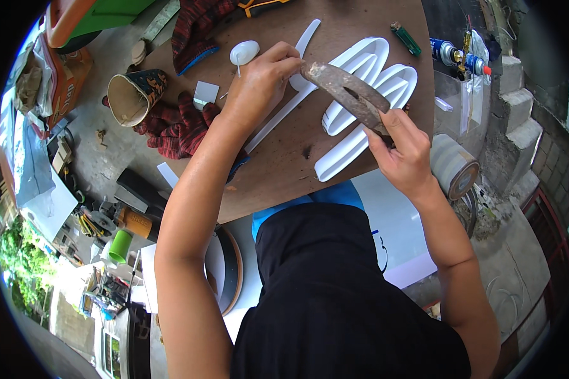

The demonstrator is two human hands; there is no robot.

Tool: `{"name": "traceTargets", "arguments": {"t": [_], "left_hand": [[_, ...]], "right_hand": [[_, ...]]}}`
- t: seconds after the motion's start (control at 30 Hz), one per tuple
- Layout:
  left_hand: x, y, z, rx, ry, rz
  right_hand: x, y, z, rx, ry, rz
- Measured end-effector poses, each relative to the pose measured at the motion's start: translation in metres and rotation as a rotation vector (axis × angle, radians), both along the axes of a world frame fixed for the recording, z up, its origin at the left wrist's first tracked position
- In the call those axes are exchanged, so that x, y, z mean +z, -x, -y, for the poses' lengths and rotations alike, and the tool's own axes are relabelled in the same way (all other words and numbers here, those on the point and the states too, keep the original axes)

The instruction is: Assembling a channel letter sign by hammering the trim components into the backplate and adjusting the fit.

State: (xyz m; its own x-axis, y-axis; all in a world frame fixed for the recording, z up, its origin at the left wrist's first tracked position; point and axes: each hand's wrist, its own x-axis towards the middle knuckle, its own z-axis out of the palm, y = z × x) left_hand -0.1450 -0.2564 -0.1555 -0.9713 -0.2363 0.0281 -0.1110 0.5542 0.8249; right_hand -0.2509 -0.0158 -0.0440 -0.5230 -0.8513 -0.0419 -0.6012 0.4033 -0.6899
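Over tabletop (278,167), left hand (262,76), right hand (406,150) gripping hammerhead (335,85)

1. A big brown table (278,174) fills the space from the middle up to 12 o'clock, with dark spots on its top.
2. The gray concrete floor (117,155) shows at 9 o'clock, and there is more of it, rough and pale, at 4 o'clock.
3. Gray concrete steps (521,101) go up at 2 o'clock.
4. Gray blocks (556,161) sit in rows close to 3 o'clock, beside the steps.
5. Dark red bars (559,230) stand just past 3 o'clock.
6. Between 8 and 9 o'clock, green leaves (19,268) shine in bright daylight.
7. A small window (112,354) with a pale frame is between 7 and 8 o'clock.
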Motion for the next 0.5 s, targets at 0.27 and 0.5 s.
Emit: {"name": "traceTargets", "arguments": {"t": [0.27,0.5], "left_hand": [[-0.002,0.002,0.001,-0.019,0.01,-0.017],[0.011,-0.001,-0.002,0.005,-0.045,-0.014]], "right_hand": [[0.001,0.001,0.0,0.01,-0.048,-0.005],[0.004,0.002,-0.007,-0.067,0.04,-0.009]]}}
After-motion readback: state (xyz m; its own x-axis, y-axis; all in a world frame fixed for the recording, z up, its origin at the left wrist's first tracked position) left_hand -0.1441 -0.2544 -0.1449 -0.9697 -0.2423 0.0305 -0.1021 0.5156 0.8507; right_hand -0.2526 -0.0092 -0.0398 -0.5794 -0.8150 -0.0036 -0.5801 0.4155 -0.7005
